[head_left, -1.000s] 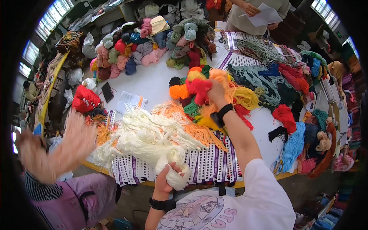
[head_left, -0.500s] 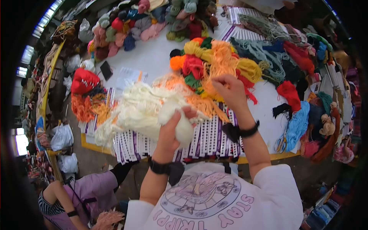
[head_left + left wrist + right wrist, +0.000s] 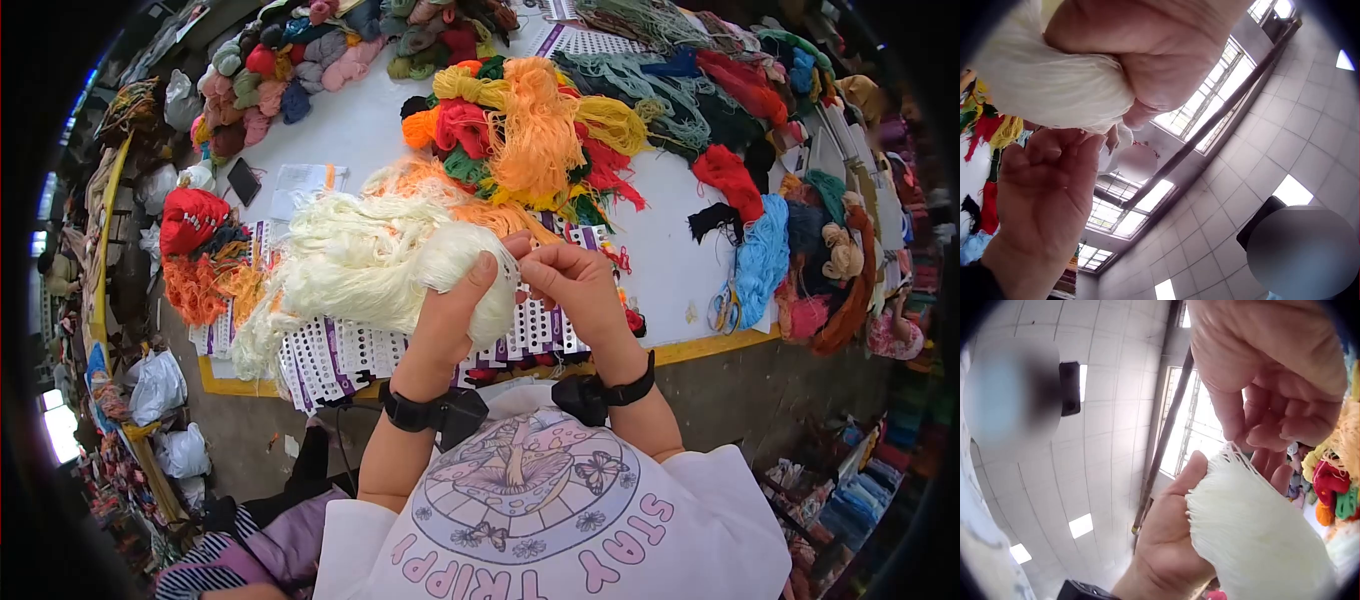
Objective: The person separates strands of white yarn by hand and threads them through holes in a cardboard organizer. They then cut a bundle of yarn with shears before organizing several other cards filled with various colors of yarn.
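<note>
Partly hidden: cream yarn hank (image 3: 390,265) tail end, behind the left hand (image 3: 452,310), whose grip wraps it above the worktop (image 3: 690,280) front edge. One hank, two hands. Right hand (image 3: 570,290) pinches strands at its end; 0.5 s ago it was over the orange yarn pile (image 3: 535,130), apart.

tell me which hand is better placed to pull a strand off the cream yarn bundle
Right. The left hand is wrapped around the cream yarn bundle, while the right hand has fingertips pinching at its end.
</note>
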The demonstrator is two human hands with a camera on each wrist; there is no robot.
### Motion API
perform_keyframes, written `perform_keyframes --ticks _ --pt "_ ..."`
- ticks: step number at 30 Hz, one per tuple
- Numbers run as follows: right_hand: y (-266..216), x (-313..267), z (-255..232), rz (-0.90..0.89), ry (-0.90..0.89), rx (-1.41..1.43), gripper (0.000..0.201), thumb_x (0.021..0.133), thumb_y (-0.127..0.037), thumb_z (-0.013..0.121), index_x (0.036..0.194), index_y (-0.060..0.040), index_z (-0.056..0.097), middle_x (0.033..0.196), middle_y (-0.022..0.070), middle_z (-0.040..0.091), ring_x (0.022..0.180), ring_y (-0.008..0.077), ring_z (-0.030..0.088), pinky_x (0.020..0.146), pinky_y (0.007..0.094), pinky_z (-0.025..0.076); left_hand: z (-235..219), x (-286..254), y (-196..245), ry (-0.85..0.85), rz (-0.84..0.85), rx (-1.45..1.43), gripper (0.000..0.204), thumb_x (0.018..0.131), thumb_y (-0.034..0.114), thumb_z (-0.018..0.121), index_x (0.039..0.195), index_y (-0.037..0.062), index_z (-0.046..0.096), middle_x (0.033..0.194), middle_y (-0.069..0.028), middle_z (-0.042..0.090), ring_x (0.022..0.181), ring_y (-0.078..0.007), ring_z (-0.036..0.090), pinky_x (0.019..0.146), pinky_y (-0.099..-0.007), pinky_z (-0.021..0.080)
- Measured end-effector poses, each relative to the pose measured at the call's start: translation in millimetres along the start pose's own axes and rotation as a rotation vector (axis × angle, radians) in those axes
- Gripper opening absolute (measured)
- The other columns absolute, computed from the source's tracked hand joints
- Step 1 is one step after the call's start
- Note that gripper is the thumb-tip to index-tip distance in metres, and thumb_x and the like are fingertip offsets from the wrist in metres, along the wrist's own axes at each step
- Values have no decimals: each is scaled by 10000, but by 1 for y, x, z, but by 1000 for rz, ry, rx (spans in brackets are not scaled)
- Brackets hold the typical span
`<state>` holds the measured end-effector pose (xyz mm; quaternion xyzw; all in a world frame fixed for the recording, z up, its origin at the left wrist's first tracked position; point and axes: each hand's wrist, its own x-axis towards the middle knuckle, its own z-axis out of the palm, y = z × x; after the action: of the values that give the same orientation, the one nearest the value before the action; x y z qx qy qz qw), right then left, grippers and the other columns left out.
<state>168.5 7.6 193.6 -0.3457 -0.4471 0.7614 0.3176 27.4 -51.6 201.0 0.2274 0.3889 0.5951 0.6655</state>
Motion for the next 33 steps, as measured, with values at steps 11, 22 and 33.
perform_keyframes --ticks 11,22,33 --pt "1 -3 9 -52 19 60 138 814 -152 600 833 -15 604 662 -6 565 569 41 515 490 162 397 -6 -12 8 74 29 -108 445 888 291 445 1189 -32 390 1186 -181 481 1021 -231 530 741 -301 505" --pt "0 -10 21 -124 24 -200 115 780 -70 628 833 32 623 734 26 594 634 70 555 542 191 466 -5 -17 1 50 30 -159 424 882 281 466 1160 -38 434 1176 -181 486 1008 -226 531 785 -331 482" --pt "7 -14 8 87 -77 363 162 797 -140 600 910 -24 604 805 33 600 668 61 541 542 178 424 -7 -19 -4 86 11 -34 430 882 289 464 1158 -41 453 1055 -129 535 939 -192 547 781 -300 467"
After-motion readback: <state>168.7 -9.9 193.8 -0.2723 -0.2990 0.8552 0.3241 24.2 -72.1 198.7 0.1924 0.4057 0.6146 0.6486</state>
